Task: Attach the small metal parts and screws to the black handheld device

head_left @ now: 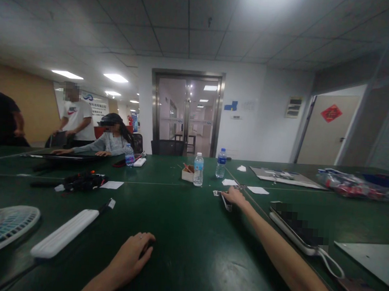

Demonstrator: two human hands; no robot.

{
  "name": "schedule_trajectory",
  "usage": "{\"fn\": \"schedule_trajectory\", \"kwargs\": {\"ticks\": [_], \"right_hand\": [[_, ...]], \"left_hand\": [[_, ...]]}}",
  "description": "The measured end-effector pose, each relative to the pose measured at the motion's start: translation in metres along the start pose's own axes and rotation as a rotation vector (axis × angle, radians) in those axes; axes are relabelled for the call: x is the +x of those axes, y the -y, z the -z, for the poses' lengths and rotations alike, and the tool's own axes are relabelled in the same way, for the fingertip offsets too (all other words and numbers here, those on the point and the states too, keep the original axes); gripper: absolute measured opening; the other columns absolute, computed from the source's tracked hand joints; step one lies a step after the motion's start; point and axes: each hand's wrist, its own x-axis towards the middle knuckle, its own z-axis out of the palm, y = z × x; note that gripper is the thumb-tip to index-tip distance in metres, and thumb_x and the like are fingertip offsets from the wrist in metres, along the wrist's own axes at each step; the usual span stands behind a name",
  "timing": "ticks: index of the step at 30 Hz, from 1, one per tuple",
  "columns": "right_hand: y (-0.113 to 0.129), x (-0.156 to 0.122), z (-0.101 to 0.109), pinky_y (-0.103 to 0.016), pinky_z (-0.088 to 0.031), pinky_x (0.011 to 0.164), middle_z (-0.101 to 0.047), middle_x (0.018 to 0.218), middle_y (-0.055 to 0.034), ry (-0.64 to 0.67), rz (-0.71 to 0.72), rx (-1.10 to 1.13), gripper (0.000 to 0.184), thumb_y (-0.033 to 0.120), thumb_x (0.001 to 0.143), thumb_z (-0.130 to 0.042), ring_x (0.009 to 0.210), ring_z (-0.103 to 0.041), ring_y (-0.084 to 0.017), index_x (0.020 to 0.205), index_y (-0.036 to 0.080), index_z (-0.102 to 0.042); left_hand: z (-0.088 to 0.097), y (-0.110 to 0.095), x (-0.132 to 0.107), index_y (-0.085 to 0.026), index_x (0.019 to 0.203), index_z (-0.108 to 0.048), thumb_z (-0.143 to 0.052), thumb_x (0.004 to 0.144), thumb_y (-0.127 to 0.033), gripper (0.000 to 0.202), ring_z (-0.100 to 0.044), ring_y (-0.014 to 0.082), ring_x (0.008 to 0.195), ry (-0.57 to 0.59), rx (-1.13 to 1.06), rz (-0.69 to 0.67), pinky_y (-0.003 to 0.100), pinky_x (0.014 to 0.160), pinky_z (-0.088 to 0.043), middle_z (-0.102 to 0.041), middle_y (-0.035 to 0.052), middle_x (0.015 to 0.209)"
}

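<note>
My right hand (235, 196) reaches far forward over the green table (190, 232). Its fingers are closed on a small thin pale piece with a dark face (226, 203), whose kind I cannot make out. By the fingertips lies a small black-and-white patterned piece (216, 193). White papers (230, 182) lie just beyond this hand. Nearer to me, my left hand (135, 252) rests on the tabletop with loosely bent fingers and a gap at the thumb. It wears a ring and shows nothing held.
Two water bottles (198, 169) and a small box (188, 173) stand ahead. At left lie a white power strip (67, 232), a fan (10, 229) and black gear (85, 181). A white-edged device with a strap (294, 229) is at right. A seated person (113, 139) is across the table.
</note>
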Motion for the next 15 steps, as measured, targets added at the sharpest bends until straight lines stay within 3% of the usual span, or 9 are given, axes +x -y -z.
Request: {"fn": "schedule_trajectory", "kwargs": {"ticks": [3, 9, 15], "right_hand": [[0.000, -0.021, -0.009, -0.039, -0.045, 0.080, -0.057, 0.115, -0.0195, 0.031, -0.018, -0.001, 0.063, 0.057, 0.074, -0.051, 0.102, -0.057, -0.032, 0.118, 0.012, -0.051], [0.016, -0.050, -0.014, -0.041, -0.044, 0.082, -0.055, 0.115, -0.0202, -0.038, -0.033, 0.037, 0.046, 0.040, 0.081, -0.046, 0.104, -0.056, -0.032, 0.117, 0.012, -0.054], [0.018, -0.061, -0.013, -0.038, -0.043, 0.082, -0.050, 0.118, -0.0223, -0.071, -0.043, 0.051, 0.039, 0.027, 0.084, -0.040, 0.105, -0.055, -0.031, 0.115, 0.010, -0.056]], "left_hand": [[0.005, -0.004, -0.002, -0.022, 0.111, -0.054, -0.039, 0.086, -0.035, 0.032, -0.053, 0.0193, 0.085, 0.015, 0.008, 0.017, 0.033, 0.077, -0.042, -0.058, 0.0040, 0.096], [0.007, -0.006, -0.003, -0.020, 0.113, -0.053, -0.037, 0.087, -0.034, 0.033, -0.053, 0.0193, 0.087, 0.011, 0.037, 0.001, 0.033, 0.078, -0.042, -0.057, 0.0050, 0.097], [0.007, -0.008, -0.004, -0.019, 0.113, -0.053, -0.036, 0.087, -0.035, 0.035, -0.053, 0.0198, 0.084, -0.007, 0.055, -0.012, 0.034, 0.078, -0.042, -0.058, 0.0055, 0.092]]}}
